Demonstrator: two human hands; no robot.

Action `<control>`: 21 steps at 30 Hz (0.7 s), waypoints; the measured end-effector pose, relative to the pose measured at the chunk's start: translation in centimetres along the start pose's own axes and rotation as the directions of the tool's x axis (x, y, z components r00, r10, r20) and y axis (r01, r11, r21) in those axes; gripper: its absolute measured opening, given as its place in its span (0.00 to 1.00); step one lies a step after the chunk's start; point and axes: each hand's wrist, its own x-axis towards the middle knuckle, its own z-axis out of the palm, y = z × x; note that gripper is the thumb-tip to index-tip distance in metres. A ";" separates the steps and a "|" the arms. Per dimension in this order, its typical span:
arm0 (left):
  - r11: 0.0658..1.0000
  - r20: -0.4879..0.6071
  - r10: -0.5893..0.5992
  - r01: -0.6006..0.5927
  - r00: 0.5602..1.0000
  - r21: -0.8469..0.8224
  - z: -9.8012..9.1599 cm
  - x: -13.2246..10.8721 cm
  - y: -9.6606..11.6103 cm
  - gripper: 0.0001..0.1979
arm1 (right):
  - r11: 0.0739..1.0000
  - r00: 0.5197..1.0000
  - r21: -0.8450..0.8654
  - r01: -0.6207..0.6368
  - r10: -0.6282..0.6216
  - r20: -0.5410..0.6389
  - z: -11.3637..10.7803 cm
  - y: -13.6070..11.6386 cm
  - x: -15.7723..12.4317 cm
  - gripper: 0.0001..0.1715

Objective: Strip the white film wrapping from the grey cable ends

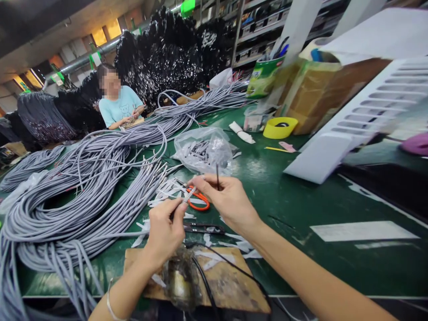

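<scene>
Our left hand [166,227] pinches one end of a slim whitish strip [190,195], and our right hand [230,200] grasps the other, a thin dark rod [217,173] rising from it. Just beyond the strip is an orange loop-shaped handle [204,206]; farther lies a clear plastic bag of small grey parts [203,151]. Thick grey cable bundles [76,203] spread left, and a stained brown wooden board [239,285] lies near us.

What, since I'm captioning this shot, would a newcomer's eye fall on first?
Probably the great coils of grey cable, sprawling over the left side of the green bench. Next, in the middle, the left hand and right hand are close together, a thin pale piece between their fingertips, near a bright orange loop. Across the bench, a mass of shiny black material towers behind a person in a light blue top.
</scene>
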 end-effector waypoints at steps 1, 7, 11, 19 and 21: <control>1.000 0.006 -0.002 0.002 1.000 -0.005 0.0 -0.1 0.0 0.12 | 1.000 1.000 0.018 -0.004 0.005 -0.025 0.0 0.1 0.0 0.23; 0.994 0.009 -0.044 0.045 0.999 -0.096 0.1 -0.3 -0.4 0.12 | 1.000 0.999 0.024 -0.003 0.002 0.045 0.8 0.5 -0.3 0.23; 0.984 -0.012 -0.073 0.070 0.997 -0.163 0.1 -0.4 -0.5 0.12 | 0.986 0.995 -0.139 0.093 -0.088 0.039 0.6 0.6 -0.5 0.21; 0.973 -0.153 -0.179 0.152 0.972 -0.175 0.0 -0.5 -0.5 0.14 | 0.731 0.936 -0.591 0.340 -0.322 0.140 0.3 -0.3 -1.9 0.14; 0.967 -0.176 -0.197 0.162 0.964 -0.198 0.0 -0.5 -0.7 0.14 | 0.670 0.913 -0.625 0.400 -0.348 0.212 0.5 -0.3 -2.2 0.15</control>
